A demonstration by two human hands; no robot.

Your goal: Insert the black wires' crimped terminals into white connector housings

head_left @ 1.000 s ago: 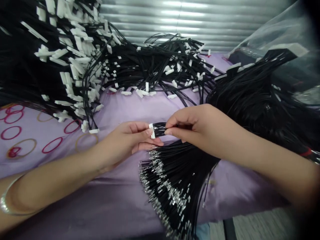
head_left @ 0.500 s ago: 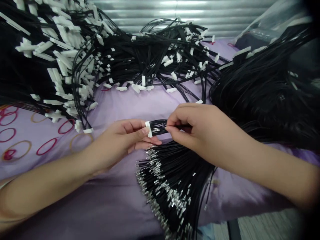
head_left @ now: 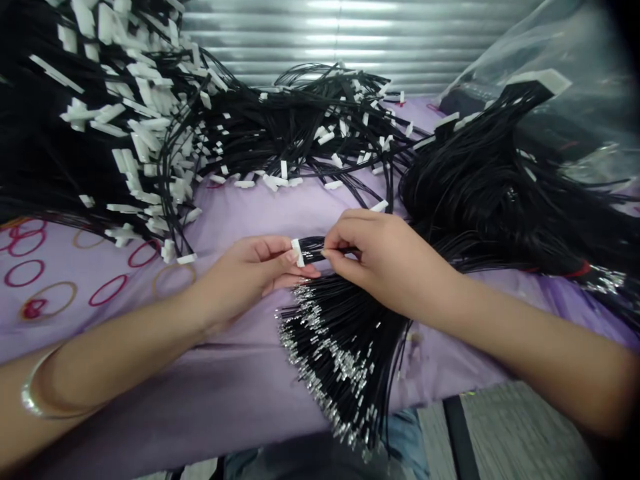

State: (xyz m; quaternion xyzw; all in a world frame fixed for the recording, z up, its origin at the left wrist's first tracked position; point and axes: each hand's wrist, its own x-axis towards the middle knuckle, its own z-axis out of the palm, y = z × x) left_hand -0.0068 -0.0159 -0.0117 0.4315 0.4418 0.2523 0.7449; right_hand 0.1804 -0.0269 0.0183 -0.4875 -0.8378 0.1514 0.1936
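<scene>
Grip: left hand (head_left: 245, 277) pinching white connector (head_left: 298, 253) | right hand (head_left: 385, 263) clenching black wires (head_left: 313, 250), partly hidden

This is a makeshift wire-assembly workplace, probably in a home rather than a factory. A lilac cloth (head_left: 240, 213) printed with red and gold rings is spread beneath the left hand (head_left: 245, 273) and right hand (head_left: 385, 260). Heaps of black wire leads with white connectors (head_left: 280, 133) are piled just beyond them. A ribbed metal roller shutter (head_left: 340, 40) is seen farther ahead, a clear plastic bag (head_left: 575, 53) beyond the right hand, and a grey floor (head_left: 505, 433) below it.
</scene>
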